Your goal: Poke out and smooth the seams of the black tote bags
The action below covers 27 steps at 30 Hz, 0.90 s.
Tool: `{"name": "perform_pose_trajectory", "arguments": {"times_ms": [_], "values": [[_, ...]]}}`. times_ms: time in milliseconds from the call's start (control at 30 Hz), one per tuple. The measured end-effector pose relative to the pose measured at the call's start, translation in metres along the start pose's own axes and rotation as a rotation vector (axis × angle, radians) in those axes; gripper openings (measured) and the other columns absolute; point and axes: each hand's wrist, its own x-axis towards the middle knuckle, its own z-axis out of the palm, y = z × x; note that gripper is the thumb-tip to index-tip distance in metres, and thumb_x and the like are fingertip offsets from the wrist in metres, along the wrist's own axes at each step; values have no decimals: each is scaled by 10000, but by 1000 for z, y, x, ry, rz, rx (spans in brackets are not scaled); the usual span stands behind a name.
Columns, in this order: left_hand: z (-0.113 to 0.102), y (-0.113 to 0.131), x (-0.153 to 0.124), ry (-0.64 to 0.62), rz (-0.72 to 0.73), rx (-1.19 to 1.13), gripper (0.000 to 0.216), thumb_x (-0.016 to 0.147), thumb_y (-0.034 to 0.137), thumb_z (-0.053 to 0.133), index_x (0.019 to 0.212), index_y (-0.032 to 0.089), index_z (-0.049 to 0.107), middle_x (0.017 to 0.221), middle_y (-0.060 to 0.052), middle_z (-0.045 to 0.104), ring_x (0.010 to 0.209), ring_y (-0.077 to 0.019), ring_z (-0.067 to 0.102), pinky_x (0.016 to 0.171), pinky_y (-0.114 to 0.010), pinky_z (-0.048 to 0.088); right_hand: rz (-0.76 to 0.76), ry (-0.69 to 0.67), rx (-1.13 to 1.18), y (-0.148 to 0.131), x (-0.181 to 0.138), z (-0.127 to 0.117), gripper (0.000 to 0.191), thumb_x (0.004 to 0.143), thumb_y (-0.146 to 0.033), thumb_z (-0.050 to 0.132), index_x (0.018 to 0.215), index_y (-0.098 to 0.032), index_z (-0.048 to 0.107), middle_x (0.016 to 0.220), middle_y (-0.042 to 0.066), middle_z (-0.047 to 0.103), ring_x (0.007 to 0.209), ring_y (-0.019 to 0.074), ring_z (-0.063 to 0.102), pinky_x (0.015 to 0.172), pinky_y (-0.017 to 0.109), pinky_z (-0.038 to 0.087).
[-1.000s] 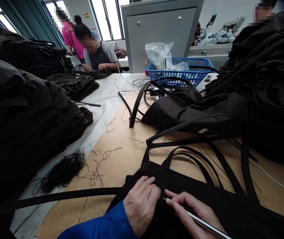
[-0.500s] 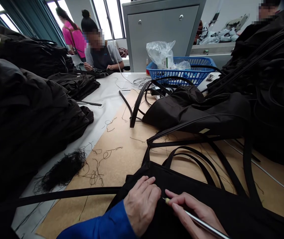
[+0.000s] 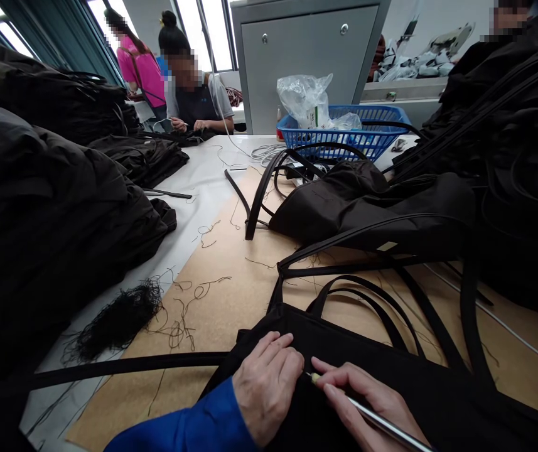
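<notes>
A black fabric bag (image 3: 367, 376) with long straps lies in front of me. My left hand (image 3: 269, 383), in a blue sleeve, rests on it with fingers bent and closed on the cloth; the fingertips are partly hidden. Between thumb and fingers, my right hand (image 3: 367, 402) grips a slim metal-handled tool (image 3: 381, 424) like a pen. Its yellowish collar and thin point meet the black cloth just beside my left hand. What exact kind of tool it is cannot be made out.
Brown board (image 3: 221, 295) covers part of the white table, strewn with loose threads. A black thread clump (image 3: 120, 320) lies left. Black fabric piles (image 3: 61, 207) rise on both sides. Another black bag (image 3: 339, 201) and a blue basket (image 3: 344, 135) are behind. A co-worker (image 3: 193, 100) sits across.
The co-worker across the table has raised their head slightly and shifted their hands. My own hands and the tool stay almost in the same place on the bag.
</notes>
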Motion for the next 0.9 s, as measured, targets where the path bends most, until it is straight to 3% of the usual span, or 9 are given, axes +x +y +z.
{"name": "perform_pose_trajectory", "arguments": {"times_ms": [167,300,400,533,667,800,900], "values": [[-5,-6,2,5,-26,-78,228,896,40,314,866,139,517,744,-49,648,900,-208,662,852,-357,542,67,72,109,0,-3,5,264,887,-433,501,779,-239,642,841,20,683,1095,188,579,842,151,450],[-13,-19,12,3,-141,-176,262,885,39,297,1022,137,497,869,-61,642,756,-142,654,689,-218,557,165,22,143,-2,-4,-7,307,883,-503,495,830,-238,643,860,25,688,1090,198,577,809,148,471],[-9,-21,22,-20,-172,-84,315,852,48,346,1117,134,493,975,-75,617,812,-171,630,685,-264,559,188,57,123,-5,2,-22,344,875,-546,493,862,-235,641,944,28,676,1078,203,573,834,163,468],[11,-11,29,-87,-162,136,185,776,77,491,929,130,580,917,-69,611,818,-241,589,643,-369,546,160,98,95,-5,20,-32,360,866,-558,502,869,-222,634,936,38,663,951,198,609,804,194,480],[29,-7,29,-29,-125,250,171,770,6,473,742,143,573,805,-40,606,694,-204,556,550,-332,491,124,88,78,1,35,-28,369,864,-549,504,839,-204,632,924,50,658,862,198,625,772,224,485],[34,-13,29,22,-144,223,205,789,4,447,680,157,529,727,-27,571,658,-196,530,535,-320,467,143,69,83,9,40,-25,357,867,-540,503,846,-209,636,871,49,669,939,217,615,750,211,478],[32,-16,30,-1,-220,125,214,812,21,415,677,163,501,707,-27,557,649,-189,522,538,-312,472,166,45,82,11,40,-26,363,875,-545,486,848,-211,626,1015,59,661,981,219,600,763,208,473]]}}
